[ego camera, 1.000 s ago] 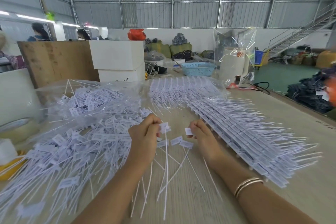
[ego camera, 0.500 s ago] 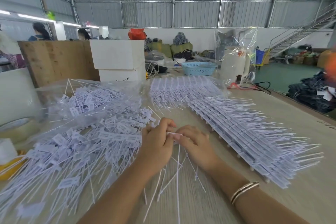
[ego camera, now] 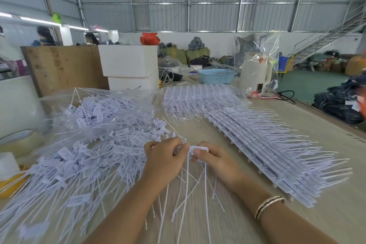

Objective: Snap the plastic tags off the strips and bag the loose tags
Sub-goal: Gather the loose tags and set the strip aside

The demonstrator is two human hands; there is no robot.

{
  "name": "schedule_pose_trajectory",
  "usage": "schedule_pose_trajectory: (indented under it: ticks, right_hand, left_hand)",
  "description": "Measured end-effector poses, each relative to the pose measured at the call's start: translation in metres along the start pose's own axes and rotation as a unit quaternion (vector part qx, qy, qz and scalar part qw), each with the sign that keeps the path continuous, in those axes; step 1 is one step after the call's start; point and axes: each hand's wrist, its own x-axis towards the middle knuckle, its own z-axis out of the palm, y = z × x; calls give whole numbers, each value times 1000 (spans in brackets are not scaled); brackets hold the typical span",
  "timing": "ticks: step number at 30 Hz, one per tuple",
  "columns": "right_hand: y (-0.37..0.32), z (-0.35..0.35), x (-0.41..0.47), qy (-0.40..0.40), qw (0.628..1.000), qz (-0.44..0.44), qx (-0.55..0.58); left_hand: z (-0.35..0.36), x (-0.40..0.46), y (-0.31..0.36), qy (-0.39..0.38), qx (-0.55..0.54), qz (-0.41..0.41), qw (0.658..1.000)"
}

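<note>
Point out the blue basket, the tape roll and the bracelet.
blue basket (ego camera: 216, 76), head view, on its perforated front wall.
tape roll (ego camera: 21, 140), head view, on its outer side.
bracelet (ego camera: 269, 205), head view, on the band at the wrist.

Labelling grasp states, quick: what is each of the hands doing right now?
Left hand: curled, pinching the strip of tags.
Right hand: curled, pinching the same strip.

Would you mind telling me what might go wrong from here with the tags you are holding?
Both hands, left hand and right hand, pinch one short strip; a snapped tag may fly off the table. The long tails hanging below could tangle with the loose tag pile alongside.
</note>
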Motion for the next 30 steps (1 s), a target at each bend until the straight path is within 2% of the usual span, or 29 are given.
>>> schedule_pose_trajectory:
  ticks: [9,11,14,22,26,27,30]
  right_hand:
    - [-3,4,0,23,999,-30,-10]
    - [-3,6,0,53,993,-76,-76]
    - [0,9,2,92,964,-144,-202]
    - [3,11,2,135,902,-221,-345]
    - [4,13,3,141,917,-217,-303]
    - [4,13,3,132,932,-206,-267]
    - [0,13,4,80,985,-137,-65]
  left_hand:
    - [1,4,-1,-31,-137,-60,988]
    - [1,5,-3,-37,-174,-80,981]
    - [0,7,-4,-43,-221,-101,969]
    - [-2,8,0,-56,-287,-140,946]
    - [-4,7,2,-59,-284,-133,948]
    - [-4,6,2,-55,-287,-129,948]
    - [-3,5,6,-37,-293,-115,949]
